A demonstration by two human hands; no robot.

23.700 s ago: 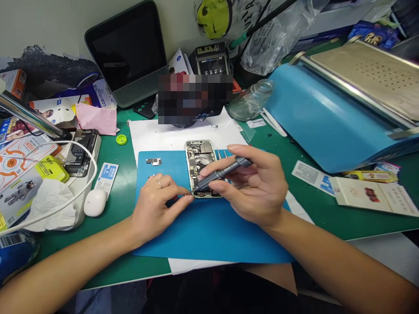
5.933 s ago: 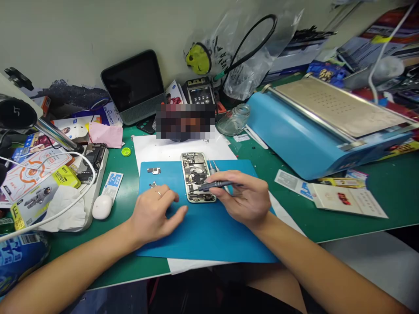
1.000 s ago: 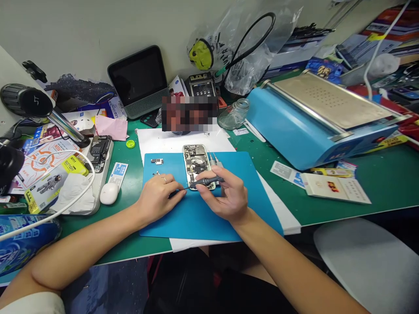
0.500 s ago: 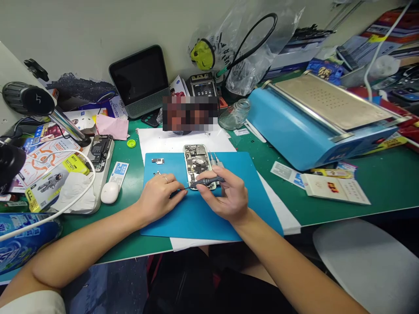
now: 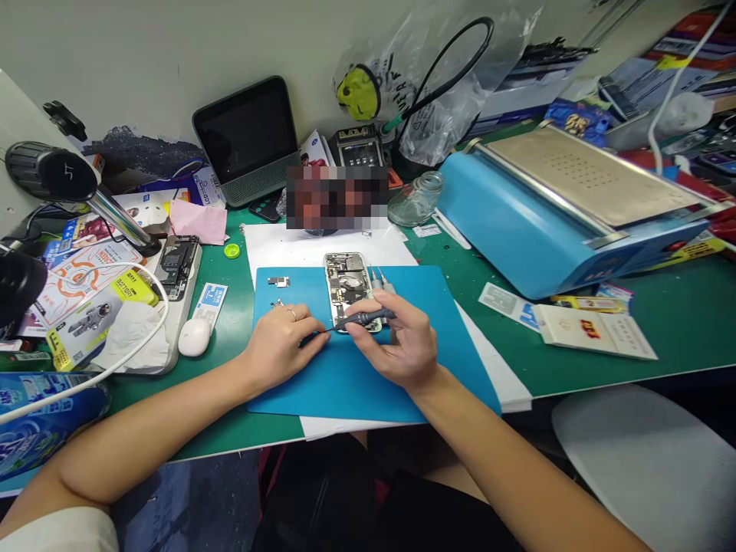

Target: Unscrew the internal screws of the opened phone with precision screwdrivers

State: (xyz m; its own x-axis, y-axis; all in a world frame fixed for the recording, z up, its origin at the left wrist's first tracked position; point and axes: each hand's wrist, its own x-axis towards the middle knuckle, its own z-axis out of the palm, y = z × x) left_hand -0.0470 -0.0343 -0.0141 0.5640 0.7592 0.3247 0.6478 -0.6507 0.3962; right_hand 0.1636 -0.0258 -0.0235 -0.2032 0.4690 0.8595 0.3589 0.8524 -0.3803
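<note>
An opened phone (image 5: 350, 280) lies on the blue mat (image 5: 368, 383), its inner parts exposed. My right hand (image 5: 402, 337) is closed around a dark grey screwdriver (image 5: 365, 317), held almost level across the phone's lower end. The thin shaft points left, to the fingertips of my left hand (image 5: 284, 341). Thumb and forefinger of that hand are pinched at the driver's tip; whatever sits between them is too small to make out. Beyond my left hand lie a small metal phone part (image 5: 279, 282) and some tiny pieces (image 5: 278, 303). Two more screwdrivers (image 5: 379, 282) rest right of the phone.
At right stands a blue machine (image 5: 517, 222) with a metal top plate. A glass jar (image 5: 417, 199) lies behind the mat. On the left are a white earbud case (image 5: 194, 337), another opened phone (image 5: 175, 268), boxes and a lamp arm (image 5: 123, 222). A flat carton (image 5: 592, 331) lies at right.
Since several seconds ago, my left fingers have closed into a pinch at the screwdriver's tip, and the driver has shifted left. Over the last second both hands stay almost still; the view shifts slightly.
</note>
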